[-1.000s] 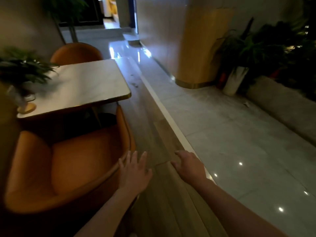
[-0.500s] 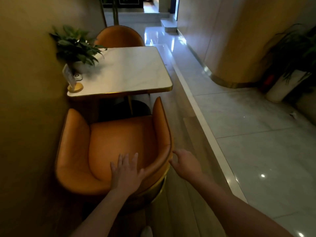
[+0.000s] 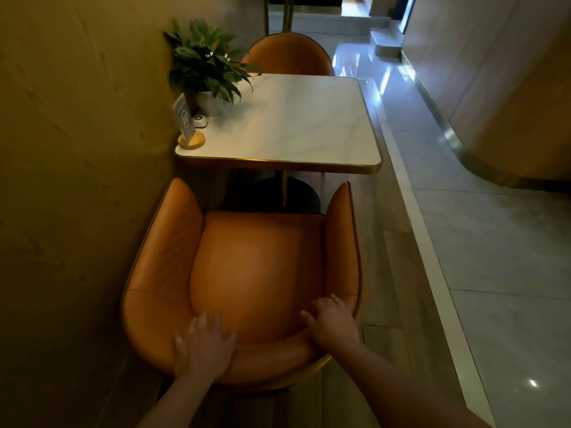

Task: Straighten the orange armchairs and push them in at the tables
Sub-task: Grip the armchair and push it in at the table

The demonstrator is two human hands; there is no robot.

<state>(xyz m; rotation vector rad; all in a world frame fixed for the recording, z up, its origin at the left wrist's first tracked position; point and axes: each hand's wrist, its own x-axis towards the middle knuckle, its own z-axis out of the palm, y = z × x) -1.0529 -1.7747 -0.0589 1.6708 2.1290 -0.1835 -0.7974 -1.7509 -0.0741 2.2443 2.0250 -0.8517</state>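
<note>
On armchair (image 3: 256, 273) back: left hand (image 3: 204, 347) fingers spread flat, right hand (image 3: 332, 322) fingers curled over rim. Push evenly, square to tabletop (image 3: 293, 118).

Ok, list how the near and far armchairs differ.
The near armchair stands back from the table, seat fully showing; the far armchair is tucked in, only its backrest visible. The left hand and right hand are on the near armchair's back; no hand touches the far armchair. Both are orange, round-backed.

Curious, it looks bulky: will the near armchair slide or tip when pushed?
Likely slides, not tips: the near armchair sits low and wide. Its padded back probably gives under the left hand and right hand. Smooth floor should help.
</note>
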